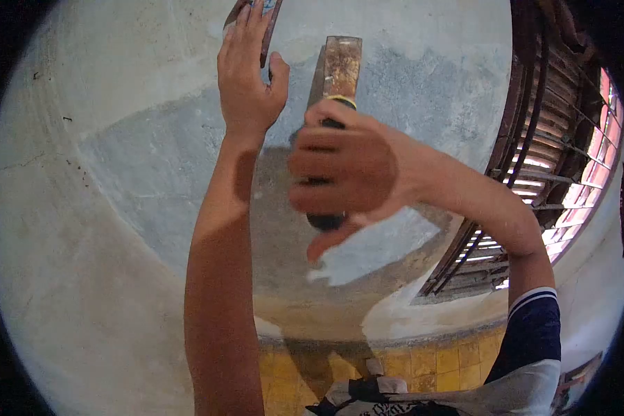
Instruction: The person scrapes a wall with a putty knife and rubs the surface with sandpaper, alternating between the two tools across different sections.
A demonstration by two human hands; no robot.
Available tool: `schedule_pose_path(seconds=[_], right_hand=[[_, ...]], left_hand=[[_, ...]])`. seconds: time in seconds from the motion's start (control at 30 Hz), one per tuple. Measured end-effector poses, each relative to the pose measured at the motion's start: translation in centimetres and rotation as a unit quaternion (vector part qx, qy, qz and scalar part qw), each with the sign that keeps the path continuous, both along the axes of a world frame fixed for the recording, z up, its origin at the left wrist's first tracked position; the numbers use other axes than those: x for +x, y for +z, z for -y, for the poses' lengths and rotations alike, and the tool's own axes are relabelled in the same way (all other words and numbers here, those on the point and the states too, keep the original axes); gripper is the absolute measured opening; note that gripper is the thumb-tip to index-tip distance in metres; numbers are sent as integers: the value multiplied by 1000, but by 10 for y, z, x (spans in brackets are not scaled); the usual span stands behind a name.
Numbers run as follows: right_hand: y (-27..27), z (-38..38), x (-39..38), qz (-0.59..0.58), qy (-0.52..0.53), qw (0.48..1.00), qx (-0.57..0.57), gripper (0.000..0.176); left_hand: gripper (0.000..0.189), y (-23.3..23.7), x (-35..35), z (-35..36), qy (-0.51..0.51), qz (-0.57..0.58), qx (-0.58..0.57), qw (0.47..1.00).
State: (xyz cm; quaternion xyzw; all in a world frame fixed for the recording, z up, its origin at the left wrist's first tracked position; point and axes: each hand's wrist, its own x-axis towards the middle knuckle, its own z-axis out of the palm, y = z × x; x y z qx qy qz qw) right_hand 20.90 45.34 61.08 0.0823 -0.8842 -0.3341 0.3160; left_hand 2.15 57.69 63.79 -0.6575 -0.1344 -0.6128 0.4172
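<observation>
My right hand [347,166] is in mid-view with its back to me, fingers curled around the black handle [326,220] of a scraper. The scraper's flat, rusty blade [342,66] points up along the wall, with a yellow ring where it meets the handle. The thumb sticks out below the grip. Higher and to the left, my left hand [251,80] is stretched out, thumb apart, its fingers lying flat over a dark-edged rectangular piece [273,31] at the wall. Most of that piece is hidden by the hand or cut off by the frame.
A plastered wall [139,166] with a grey-blue patch fills the view. At right stands a slatted window with metal bars [558,159], light coming through. Yellow tiles [437,362] run along the bottom. Shadows of arms and body fall on the wall.
</observation>
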Motion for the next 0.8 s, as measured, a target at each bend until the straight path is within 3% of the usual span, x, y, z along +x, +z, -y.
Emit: schedule_pose_path(seconds=[0.33,0.53,0.63,0.8], right_hand=[[16,-7,9,69,-9,997,-30,41],[-8,8,4,126,-8,990,62,19],[23,-26,6,59,74,996,6,24],[-11,-12,-13,70,99,989,85,25]], left_hand=[[59,0,1,2,-7,-1,-8,1000],[61,-1,2,5,-10,0,-8,1000],[61,-1,3,7,1,7,-19,1000],[57,-4,2,6,-8,0,-20,1000]])
